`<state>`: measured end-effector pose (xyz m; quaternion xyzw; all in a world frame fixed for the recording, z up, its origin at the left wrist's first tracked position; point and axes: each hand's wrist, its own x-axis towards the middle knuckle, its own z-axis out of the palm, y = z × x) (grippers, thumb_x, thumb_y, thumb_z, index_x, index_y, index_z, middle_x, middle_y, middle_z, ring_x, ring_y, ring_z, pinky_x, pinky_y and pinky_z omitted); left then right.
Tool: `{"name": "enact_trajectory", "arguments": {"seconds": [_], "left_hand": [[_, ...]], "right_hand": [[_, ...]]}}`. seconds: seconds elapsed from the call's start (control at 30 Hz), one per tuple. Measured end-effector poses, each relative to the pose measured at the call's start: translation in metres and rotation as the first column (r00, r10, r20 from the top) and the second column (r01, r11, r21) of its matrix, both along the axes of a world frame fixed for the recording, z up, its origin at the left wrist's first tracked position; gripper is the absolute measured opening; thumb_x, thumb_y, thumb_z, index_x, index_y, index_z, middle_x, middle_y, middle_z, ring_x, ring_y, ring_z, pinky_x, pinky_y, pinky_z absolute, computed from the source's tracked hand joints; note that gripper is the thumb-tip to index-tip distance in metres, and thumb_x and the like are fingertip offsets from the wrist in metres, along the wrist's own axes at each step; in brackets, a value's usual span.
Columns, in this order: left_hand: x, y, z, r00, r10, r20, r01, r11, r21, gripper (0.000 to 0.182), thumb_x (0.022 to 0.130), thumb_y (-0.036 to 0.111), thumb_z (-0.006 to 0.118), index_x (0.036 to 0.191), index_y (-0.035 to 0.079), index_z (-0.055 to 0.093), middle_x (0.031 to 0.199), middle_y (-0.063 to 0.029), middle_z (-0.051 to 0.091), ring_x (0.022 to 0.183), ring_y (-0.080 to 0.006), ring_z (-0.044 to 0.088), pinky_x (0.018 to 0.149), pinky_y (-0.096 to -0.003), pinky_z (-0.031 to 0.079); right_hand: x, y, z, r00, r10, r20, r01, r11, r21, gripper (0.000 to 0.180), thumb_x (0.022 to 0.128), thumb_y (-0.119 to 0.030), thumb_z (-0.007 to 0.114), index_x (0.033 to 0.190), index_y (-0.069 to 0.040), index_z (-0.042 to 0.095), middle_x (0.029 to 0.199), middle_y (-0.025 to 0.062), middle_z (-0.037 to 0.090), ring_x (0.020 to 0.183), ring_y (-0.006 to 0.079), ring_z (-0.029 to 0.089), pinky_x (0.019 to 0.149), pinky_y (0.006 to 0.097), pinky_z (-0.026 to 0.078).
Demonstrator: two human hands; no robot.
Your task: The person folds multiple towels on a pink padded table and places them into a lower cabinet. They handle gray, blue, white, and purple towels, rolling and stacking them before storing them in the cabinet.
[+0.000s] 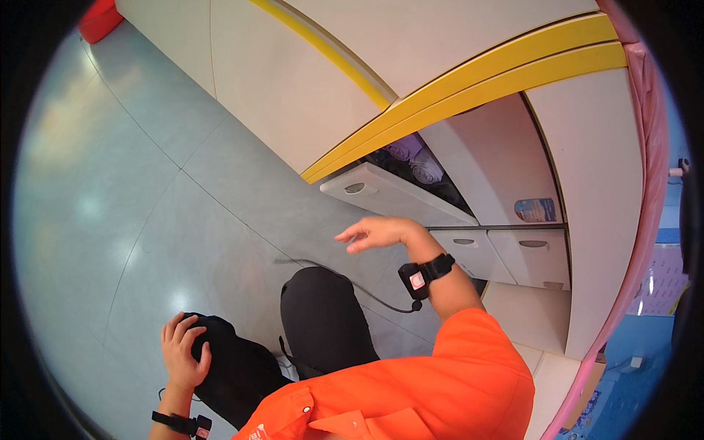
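Note:
My left hand [184, 352] rests on the left knee [217, 335] of my black trousers, its fingers spread and holding nothing. In mid-air before the cabinet is my right hand [374, 232], bent at the wrist, with the fingers slightly curled and apart and nothing in them. Just beyond it, a white drawer [352, 181] is pulled out from under a yellow-edged cabinet top. Rolled cloths, one pale [426, 168] and one purple [406, 147], show among dark items inside; the rest of its contents is hard to make out.
Closed drawers [528, 250] with oval grips sit beside the pulled-out one, next to a white panel [495, 148] bearing a sticker. A dark cable [379, 300] hangs from my right wrist device [418, 279]. Pink padding [641, 192] lines the right edge. A red object [100, 22] stands on the grey floor [181, 231].

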<state>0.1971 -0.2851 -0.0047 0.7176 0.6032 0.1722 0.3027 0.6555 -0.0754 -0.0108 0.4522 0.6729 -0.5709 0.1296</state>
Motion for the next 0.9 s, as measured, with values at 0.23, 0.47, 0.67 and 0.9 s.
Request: {"name": "enact_trajectory", "arguments": {"seconds": [0.23, 0.47, 0.67, 0.9], "left_hand": [[0.000, -0.004, -0.002, 1.000, 0.002, 0.008, -0.003, 1.000, 0.019, 0.024, 0.065, 0.010, 0.062, 0.090, 0.007, 0.061, 0.112, -0.0106, 0.060, 0.116, -0.0356, 0.048, 0.095, -0.0479, 0.037], [0.000, -0.003, -0.003, 0.999, -0.037, -0.007, 0.037, 0.999, 0.028, 0.026, 0.068, 0.011, 0.060, 0.094, 0.006, 0.060, 0.115, -0.0129, 0.058, 0.118, -0.0387, 0.046, 0.097, -0.0501, 0.034], [0.002, 0.004, -0.006, 0.999, -0.025, -0.031, 0.024, 0.999, -0.031, 0.024, 0.068, 0.011, 0.060, 0.092, 0.007, 0.060, 0.115, -0.0125, 0.058, 0.117, -0.0385, 0.046, 0.097, -0.0492, 0.035], [0.004, 0.021, -0.016, 0.999, -0.039, -0.005, 0.039, 0.999, -0.032, 0.024, 0.068, 0.011, 0.060, 0.092, 0.006, 0.060, 0.113, -0.0125, 0.058, 0.116, -0.0382, 0.047, 0.097, -0.0486, 0.036]], "right_hand": [[0.071, 0.020, -0.044, 0.699, -0.681, -0.218, 0.675, 0.528, 0.515, 0.051, 0.086, -0.024, 0.067, 0.130, -0.006, 0.051, 0.131, 0.0115, 0.053, 0.120, 0.0199, 0.050, 0.096, 0.0325, 0.041], [0.194, -0.008, 0.091, 0.656, -0.544, -0.524, 0.250, -0.498, 0.830, 0.028, 0.090, -0.006, 0.057, 0.117, -0.001, 0.056, 0.123, 0.0139, 0.056, 0.108, 0.0207, 0.054, 0.088, 0.0298, 0.046], [0.308, -0.069, 0.209, 0.001, -0.876, -0.481, -0.130, -0.477, 0.869, 0.037, 0.089, -0.026, 0.060, 0.118, -0.003, 0.056, 0.116, 0.0125, 0.057, 0.104, 0.0271, 0.053, 0.090, 0.0381, 0.043], [0.342, -0.084, 0.225, 0.001, -0.797, -0.605, 0.410, -0.551, 0.727, 0.049, 0.086, -0.035, 0.064, 0.126, -0.008, 0.053, 0.122, 0.0065, 0.056, 0.109, 0.0214, 0.052, 0.091, 0.0358, 0.041]]}}
